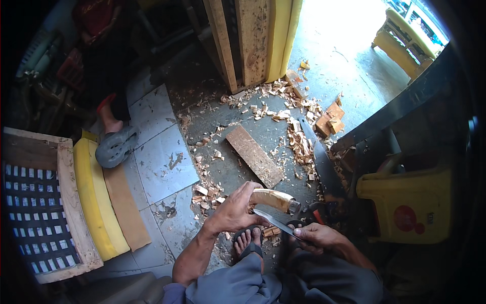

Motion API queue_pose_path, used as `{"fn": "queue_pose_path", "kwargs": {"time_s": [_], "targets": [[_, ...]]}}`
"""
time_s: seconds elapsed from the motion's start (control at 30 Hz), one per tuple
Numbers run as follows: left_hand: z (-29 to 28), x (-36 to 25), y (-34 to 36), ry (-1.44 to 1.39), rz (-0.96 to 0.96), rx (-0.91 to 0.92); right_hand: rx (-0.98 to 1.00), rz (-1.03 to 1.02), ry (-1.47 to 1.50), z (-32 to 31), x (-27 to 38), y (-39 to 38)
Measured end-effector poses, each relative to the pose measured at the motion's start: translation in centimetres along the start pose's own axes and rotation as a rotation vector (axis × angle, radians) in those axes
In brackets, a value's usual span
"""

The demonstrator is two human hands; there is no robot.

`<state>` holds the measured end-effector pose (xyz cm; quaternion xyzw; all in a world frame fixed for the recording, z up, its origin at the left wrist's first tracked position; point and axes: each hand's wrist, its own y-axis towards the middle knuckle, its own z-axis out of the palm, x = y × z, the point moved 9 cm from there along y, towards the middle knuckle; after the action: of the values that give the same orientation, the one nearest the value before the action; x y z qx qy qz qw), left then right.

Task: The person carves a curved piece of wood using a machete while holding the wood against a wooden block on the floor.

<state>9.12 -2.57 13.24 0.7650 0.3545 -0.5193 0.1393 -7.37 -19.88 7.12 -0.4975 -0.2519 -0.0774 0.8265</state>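
My left hand (234, 209) is wrapped round a short, curved, pale wooden piece (272, 197) with a dark end at its right. Below that piece, a knife (276, 221) points to the left, its tip close to my left thumb. Its handle is in my closed right hand (316, 236), whose palm side is hidden. Both hands are in front of my knees, above my sandalled foot (248, 240).
A flat board (254, 156) lies ahead among wood shavings (302, 144). Right of it is a long saw-like blade (324, 162). A yellow plastic stool (405, 202) stands at the right; a yellow-edged wooden frame (91, 192) at the left. Another person's grey clog (116, 147) is on the tiles.
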Motion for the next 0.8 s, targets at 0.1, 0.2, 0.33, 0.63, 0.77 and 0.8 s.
{"fn": "queue_pose_path", "kwargs": {"time_s": [0.1,0.2,0.33,0.63,0.77,0.8], "targets": [[0.5,0.3,-0.8,0.019,0.076,0.015,-0.060,0.008,-0.086,0.0,0.2,-0.1],[0.3,0.6,-1.3,-0.007,0.075,-0.038,-0.148,-0.074,-0.241,-0.5,0.7,0.0],[0.2,1.0,-1.5,-0.041,0.027,-0.064,-0.206,-0.109,-0.291,-0.1,2.2,-0.3],[-1.0,0.8,-0.6,-0.022,-0.020,-0.224,-0.126,-0.102,-0.102,0.1,2.6,-0.5],[-1.5,0.5,-0.2,-0.028,0.005,-0.125,-0.065,-0.069,-0.109,-0.5,1.1,-0.2],[-1.5,0.3,0.0,-0.021,0.009,-0.076,-0.052,-0.051,-0.123,-0.6,0.6,-0.1]]}}
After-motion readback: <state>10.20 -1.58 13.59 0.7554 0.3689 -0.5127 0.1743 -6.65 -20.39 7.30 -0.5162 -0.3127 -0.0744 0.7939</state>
